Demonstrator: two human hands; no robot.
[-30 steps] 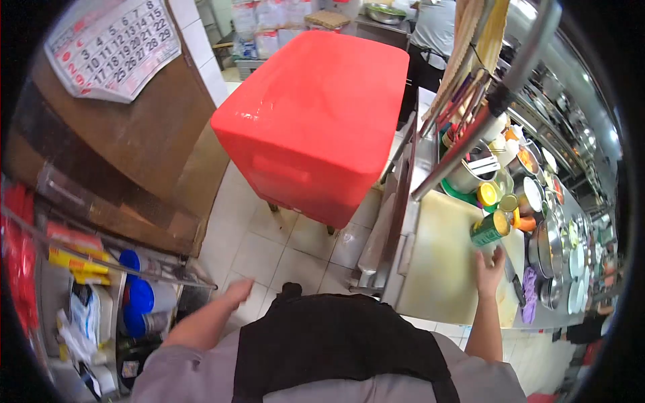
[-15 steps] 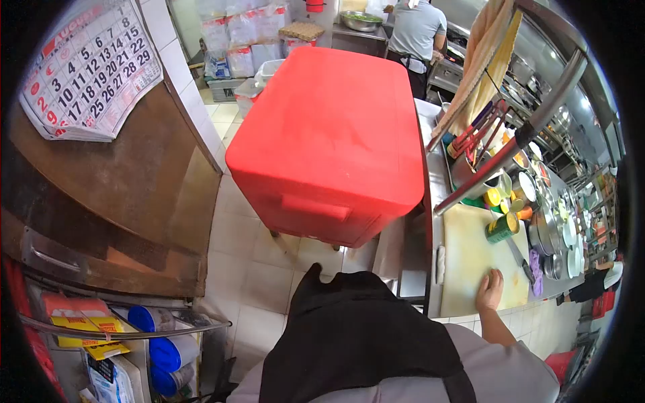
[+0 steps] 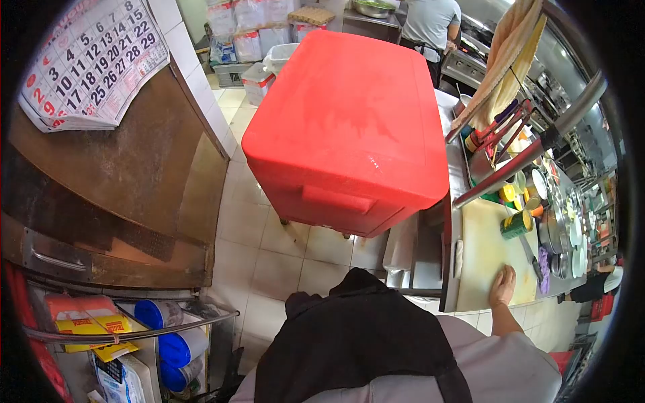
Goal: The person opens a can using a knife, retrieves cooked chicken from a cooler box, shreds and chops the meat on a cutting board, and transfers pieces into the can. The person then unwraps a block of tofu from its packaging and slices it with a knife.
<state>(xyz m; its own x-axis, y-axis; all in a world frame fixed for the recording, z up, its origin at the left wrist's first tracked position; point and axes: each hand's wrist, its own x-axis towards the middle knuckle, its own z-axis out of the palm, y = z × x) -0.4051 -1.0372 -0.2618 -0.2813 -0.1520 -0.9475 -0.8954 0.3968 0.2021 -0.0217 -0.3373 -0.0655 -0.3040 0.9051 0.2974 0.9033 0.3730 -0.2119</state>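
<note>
My right hand (image 3: 502, 286) lies on the front part of a pale cutting board (image 3: 480, 245), its fingers stretched out and nothing in it. Just to its right, a knife (image 3: 532, 258) lies near the board's edge, beside a crumpled purple cloth (image 3: 543, 270). Farther up the board stands an opened green can (image 3: 516, 225) with its lid bent up. My left hand is out of view. A large red cooler box (image 3: 346, 124), lid closed, stands in front of me, apart from my hand.
Metal bowls (image 3: 552, 228) and utensils crowd the counter beyond the board. A metal post (image 3: 500, 172) slants over it, with a towel (image 3: 500, 67) hanging above. At left are a brown door (image 3: 127, 168) and a rack of blue-lidded containers (image 3: 176, 349). Another person (image 3: 432, 27) stands at the back.
My view has shifted slightly, so the cooler box and counter sit farther right in the picture. My right hand stays on the cutting board.
</note>
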